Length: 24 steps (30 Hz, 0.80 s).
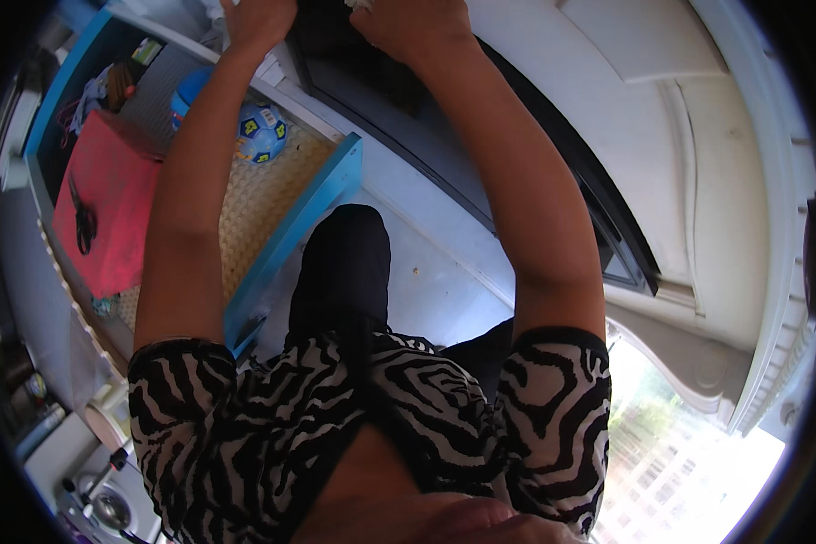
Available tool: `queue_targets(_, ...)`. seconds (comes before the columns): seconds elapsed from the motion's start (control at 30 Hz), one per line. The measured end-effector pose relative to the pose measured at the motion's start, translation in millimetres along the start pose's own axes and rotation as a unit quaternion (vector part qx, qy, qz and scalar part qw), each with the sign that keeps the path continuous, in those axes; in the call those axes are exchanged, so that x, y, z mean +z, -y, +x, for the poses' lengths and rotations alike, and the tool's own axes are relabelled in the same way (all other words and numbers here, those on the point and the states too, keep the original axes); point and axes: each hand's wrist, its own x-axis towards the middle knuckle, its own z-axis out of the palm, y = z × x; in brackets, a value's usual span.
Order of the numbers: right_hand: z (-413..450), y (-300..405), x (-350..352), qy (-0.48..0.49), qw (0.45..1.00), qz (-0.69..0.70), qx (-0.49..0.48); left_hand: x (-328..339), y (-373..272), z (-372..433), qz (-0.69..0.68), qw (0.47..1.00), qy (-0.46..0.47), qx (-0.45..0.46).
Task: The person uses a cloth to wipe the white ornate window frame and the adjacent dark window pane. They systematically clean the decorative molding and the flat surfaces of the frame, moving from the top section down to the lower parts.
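Observation:
My left hand (262, 24) is at the top edge of the picture, close to some white material (212, 28); its fingertips are partly cut off, so its grip cannot be made out. To its right, my right hand (418, 28) has its fingers curled round a whitish bunched piece, apparently cloth (359, 4), of which only a bit shows. This hand is over a dark, black-framed panel (408, 129), perhaps a television screen. Both forearms reach away from my body.
At left stands a blue-edged shelf unit (292, 228) holding a blue patterned ball (262, 132), a blue container (189, 92), a red cloth or bag (112, 197) and black-handled scissors (85, 228). Bent knees are above the pale floor (425, 285). A bright window (673, 469) is lower right.

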Motion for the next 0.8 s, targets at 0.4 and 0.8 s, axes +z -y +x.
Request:
queue_targets(0.4,-203.7,-139.3,-4.7,-0.150,0.967,-0.151,0.140,38.3,34.3,15.5,0.011,0.997,-0.024,0.070)
queue_targets(0.8,-393.5,-254.7,19.8,-0.405,0.865,-0.164,0.246,34.8,27.7,20.5,0.004,0.999,0.031,0.036)
